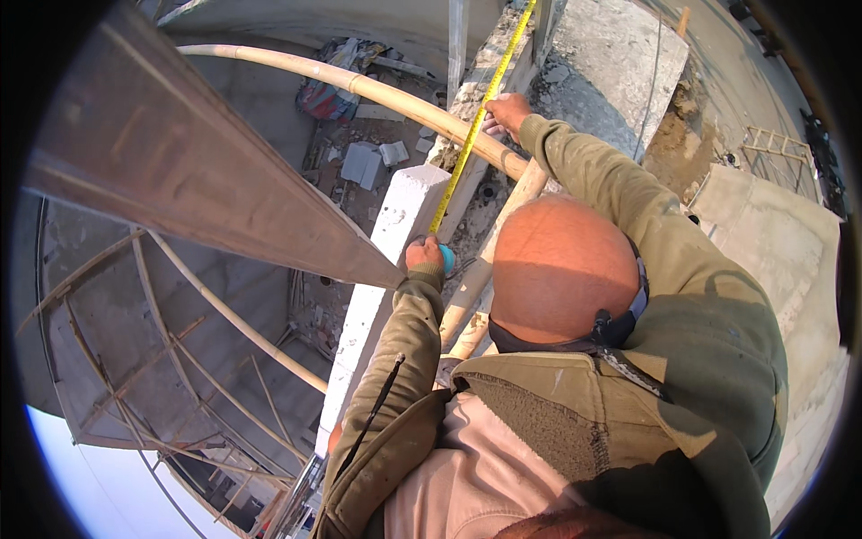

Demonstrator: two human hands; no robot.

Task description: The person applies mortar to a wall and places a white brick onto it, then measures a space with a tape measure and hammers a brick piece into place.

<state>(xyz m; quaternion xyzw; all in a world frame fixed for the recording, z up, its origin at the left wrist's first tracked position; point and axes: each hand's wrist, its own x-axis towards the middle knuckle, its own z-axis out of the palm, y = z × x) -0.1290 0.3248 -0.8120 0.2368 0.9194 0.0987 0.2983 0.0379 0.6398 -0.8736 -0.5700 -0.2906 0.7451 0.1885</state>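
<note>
A yellow tape measure blade runs from the middle of the head view up to the top edge. My left hand is closed round the teal tape measure case, against the side of a white squared beam. Farther off, my right hand pinches the edge of the blade between thumb and fingers. A bamboo pole crosses under the blade, close to my right hand. Rough concrete lies beneath the far stretch of tape.
A wide brown board slants in from the upper left. Broken blocks and rubble lie below, beside a crumpled sack. More bamboo poles stand at lower left. A concrete slab is at upper right, a wooden ladder-like frame beyond.
</note>
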